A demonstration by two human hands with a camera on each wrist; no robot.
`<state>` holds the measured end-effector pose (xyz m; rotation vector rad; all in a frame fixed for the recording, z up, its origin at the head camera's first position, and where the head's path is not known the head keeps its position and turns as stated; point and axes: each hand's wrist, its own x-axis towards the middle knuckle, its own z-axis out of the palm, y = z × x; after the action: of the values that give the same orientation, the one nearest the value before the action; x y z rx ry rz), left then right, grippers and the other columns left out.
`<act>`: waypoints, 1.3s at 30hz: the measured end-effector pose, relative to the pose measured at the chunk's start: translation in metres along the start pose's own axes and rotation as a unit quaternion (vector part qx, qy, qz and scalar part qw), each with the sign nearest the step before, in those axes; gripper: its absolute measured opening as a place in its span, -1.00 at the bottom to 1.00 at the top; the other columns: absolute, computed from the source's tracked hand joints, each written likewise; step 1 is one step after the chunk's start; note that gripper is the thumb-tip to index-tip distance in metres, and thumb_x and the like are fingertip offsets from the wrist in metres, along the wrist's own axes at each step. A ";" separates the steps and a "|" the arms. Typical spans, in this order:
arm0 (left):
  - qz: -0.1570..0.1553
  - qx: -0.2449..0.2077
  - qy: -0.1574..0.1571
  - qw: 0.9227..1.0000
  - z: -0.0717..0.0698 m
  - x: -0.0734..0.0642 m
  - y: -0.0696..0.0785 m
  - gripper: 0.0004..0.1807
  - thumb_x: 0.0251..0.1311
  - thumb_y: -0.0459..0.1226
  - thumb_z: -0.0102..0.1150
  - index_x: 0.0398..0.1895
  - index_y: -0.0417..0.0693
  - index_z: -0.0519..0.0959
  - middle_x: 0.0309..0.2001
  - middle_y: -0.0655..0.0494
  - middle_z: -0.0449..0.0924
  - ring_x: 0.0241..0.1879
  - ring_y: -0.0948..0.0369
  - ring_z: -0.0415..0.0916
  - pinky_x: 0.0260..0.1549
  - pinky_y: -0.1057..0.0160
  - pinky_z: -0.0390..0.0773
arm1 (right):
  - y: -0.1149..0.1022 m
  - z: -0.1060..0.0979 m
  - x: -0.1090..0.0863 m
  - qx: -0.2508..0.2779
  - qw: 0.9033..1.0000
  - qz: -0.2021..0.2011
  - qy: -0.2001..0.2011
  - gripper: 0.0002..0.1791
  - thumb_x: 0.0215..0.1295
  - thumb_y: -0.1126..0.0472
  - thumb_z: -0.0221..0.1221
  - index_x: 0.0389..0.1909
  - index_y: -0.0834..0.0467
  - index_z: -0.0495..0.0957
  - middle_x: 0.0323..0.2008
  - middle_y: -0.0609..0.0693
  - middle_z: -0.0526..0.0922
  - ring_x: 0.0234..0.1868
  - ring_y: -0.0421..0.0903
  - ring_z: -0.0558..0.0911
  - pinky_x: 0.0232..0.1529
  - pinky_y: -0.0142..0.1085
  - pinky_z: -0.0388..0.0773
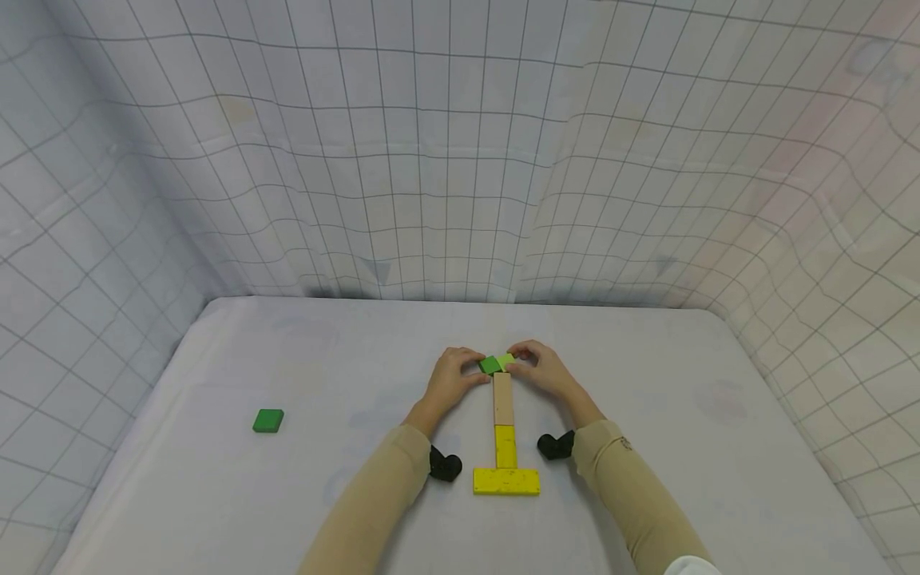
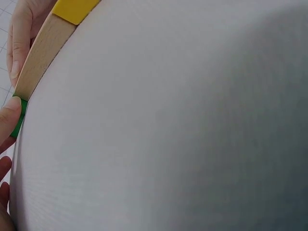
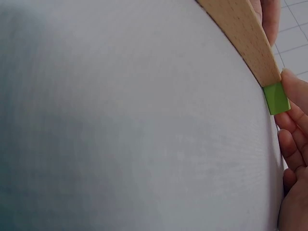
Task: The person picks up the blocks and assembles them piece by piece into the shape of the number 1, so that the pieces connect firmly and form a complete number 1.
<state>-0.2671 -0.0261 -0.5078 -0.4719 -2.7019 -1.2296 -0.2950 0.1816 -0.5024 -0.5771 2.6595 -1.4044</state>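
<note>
In the head view my left hand (image 1: pixel 450 382) pinches a dark green block (image 1: pixel 490 365) between thumb and fingers. My right hand (image 1: pixel 548 370) pinches a light green block (image 1: pixel 506 361) right beside it. Both green blocks sit at the far end of a plain wooden block (image 1: pixel 503 399). Below that, a yellow block (image 1: pixel 506 447) continues the line, and a longer yellow block (image 1: pixel 506 481) lies crosswise at the near end. In the left wrist view the thumb presses the dark green block (image 2: pixel 18 118); the right wrist view shows fingers on the light green block (image 3: pixel 276 98).
A loose green block (image 1: pixel 268 421) lies on the white-covered table (image 1: pixel 309 351) at the left. Black wrist devices (image 1: pixel 446 465) hang at both sleeves, close to the yellow blocks. A gridded white curtain (image 1: pixel 460 160) stands behind the table and along its sides.
</note>
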 end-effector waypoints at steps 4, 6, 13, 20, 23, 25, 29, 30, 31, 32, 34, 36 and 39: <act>-0.006 -0.003 -0.002 1.000 0.001 0.000 -0.001 -0.58 -0.05 -0.17 0.34 -0.09 -0.14 0.60 -0.07 0.02 0.58 0.01 0.06 0.38 0.09 0.08 0.30 | 0.001 0.000 0.000 -0.001 1.000 -0.002 -0.002 -0.63 0.13 0.17 0.25 -0.05 0.22 0.51 -0.10 0.08 0.54 -0.09 -0.03 0.45 0.04 -0.12 0.35; -0.006 -0.005 0.000 1.000 0.001 0.001 -0.001 -0.59 -0.06 -0.18 0.34 -0.10 -0.15 0.60 -0.07 0.01 0.58 0.01 0.06 0.38 0.09 0.09 0.30 | 0.002 0.000 0.001 0.000 1.000 -0.005 -0.004 -0.64 0.14 0.19 0.24 -0.04 0.22 0.51 -0.09 0.08 0.55 -0.08 -0.03 0.45 0.04 -0.12 0.35; -0.009 -0.008 0.001 1.000 0.002 0.001 -0.001 -0.59 -0.05 -0.18 0.34 -0.09 -0.14 0.60 -0.07 0.00 0.58 0.01 0.06 0.38 0.09 0.08 0.31 | 0.006 -0.001 0.001 -0.013 1.000 -0.024 -0.011 -0.66 0.18 0.21 0.21 -0.02 0.20 0.52 -0.07 0.09 0.55 -0.08 -0.01 0.47 0.05 -0.09 0.35; 0.038 -0.030 0.018 0.999 0.006 0.002 -0.014 -0.56 0.00 -0.02 0.28 -0.11 -0.10 0.61 -0.09 0.04 0.59 -0.03 0.09 0.39 0.04 0.10 0.33 | 0.007 -0.001 0.001 -0.017 0.999 -0.026 -0.011 -0.65 0.18 0.19 0.21 -0.01 0.20 0.51 -0.06 0.09 0.54 -0.07 0.00 0.47 0.05 -0.07 0.34; 0.038 -0.030 0.019 0.999 0.006 0.002 -0.014 -0.57 -0.01 -0.05 0.30 -0.11 -0.11 0.62 -0.09 0.03 0.59 -0.04 0.08 0.39 0.04 0.09 0.33 | 0.007 -0.001 0.001 -0.011 0.999 -0.028 -0.010 -0.65 0.17 0.20 0.22 -0.02 0.21 0.52 -0.07 0.10 0.55 -0.07 0.01 0.47 0.05 -0.06 0.34; 0.022 -0.028 0.015 0.999 0.001 0.000 -0.005 -0.60 -0.03 -0.14 0.33 -0.12 -0.17 0.61 -0.10 -0.01 0.59 -0.03 0.04 0.40 0.04 0.04 0.33 | 0.007 -0.001 0.001 -0.007 1.000 -0.028 -0.010 -0.64 0.17 0.19 0.22 -0.02 0.21 0.52 -0.08 0.10 0.55 -0.07 0.02 0.46 0.05 -0.05 0.33; 0.009 -0.013 0.013 1.000 0.001 0.001 -0.002 -0.61 -0.06 -0.20 0.35 -0.12 -0.18 0.61 -0.10 -0.02 0.59 -0.04 0.05 0.40 0.04 0.07 0.34 | 0.006 -0.001 0.002 -0.008 1.000 -0.026 -0.011 -0.63 0.16 0.18 0.23 -0.02 0.21 0.52 -0.07 0.10 0.54 -0.07 0.01 0.46 0.06 -0.06 0.33; 0.007 -0.010 0.012 1.000 0.001 0.001 -0.002 -0.61 -0.06 -0.20 0.35 -0.12 -0.17 0.61 -0.10 -0.01 0.59 -0.04 0.06 0.40 0.04 0.08 0.34 | 0.006 -0.001 0.002 -0.010 1.000 -0.025 -0.011 -0.63 0.16 0.17 0.23 -0.02 0.21 0.52 -0.07 0.09 0.54 -0.06 0.01 0.46 0.06 -0.06 0.33; 0.005 -0.007 0.012 1.000 0.001 0.001 -0.001 -0.61 -0.06 -0.19 0.35 -0.12 -0.16 0.61 -0.10 0.00 0.59 -0.04 0.06 0.40 0.04 0.09 0.34 | 0.006 -0.001 0.002 -0.012 1.000 -0.025 -0.011 -0.63 0.16 0.17 0.23 -0.02 0.21 0.51 -0.07 0.09 0.54 -0.06 0.01 0.46 0.06 -0.06 0.33; 0.002 -0.007 0.011 1.000 0.001 0.001 -0.001 -0.60 -0.06 -0.19 0.35 -0.11 -0.16 0.61 -0.09 0.00 0.59 -0.03 0.07 0.40 0.05 0.10 0.34 | 0.006 -0.001 0.003 -0.014 1.000 -0.025 -0.011 -0.63 0.16 0.16 0.23 -0.02 0.21 0.51 -0.07 0.09 0.54 -0.06 0.01 0.46 0.07 -0.06 0.33; 0.001 -0.006 0.009 1.000 0.000 0.001 -0.001 -0.60 -0.06 -0.19 0.35 -0.11 -0.15 0.61 -0.09 0.00 0.59 -0.03 0.06 0.40 0.06 0.10 0.33 | 0.006 -0.001 0.003 -0.014 1.000 -0.026 -0.012 -0.62 0.16 0.16 0.23 -0.02 0.22 0.51 -0.07 0.10 0.55 -0.06 0.01 0.46 0.06 -0.06 0.33; 0.001 -0.006 0.008 1.000 0.000 0.001 -0.001 -0.60 -0.06 -0.19 0.35 -0.11 -0.15 0.61 -0.09 0.00 0.59 -0.02 0.06 0.40 0.06 0.09 0.33 | 0.006 -0.001 0.003 -0.015 0.999 -0.025 -0.012 -0.62 0.16 0.16 0.23 -0.02 0.22 0.51 -0.08 0.10 0.55 -0.06 0.02 0.46 0.06 -0.06 0.33; 0.002 -0.005 0.007 1.000 0.000 0.001 -0.001 -0.60 -0.06 -0.19 0.35 -0.10 -0.16 0.61 -0.08 -0.01 0.59 -0.02 0.05 0.40 0.06 0.08 0.33 | 0.007 -0.001 0.003 -0.016 0.999 -0.025 -0.013 -0.63 0.16 0.17 0.23 -0.02 0.22 0.51 -0.08 0.10 0.55 -0.06 0.01 0.46 0.06 -0.07 0.34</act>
<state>-0.2679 -0.0263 -0.5080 -0.4674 -2.6836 -1.2422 -0.2995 0.1850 -0.5068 -0.6641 2.6688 -1.3595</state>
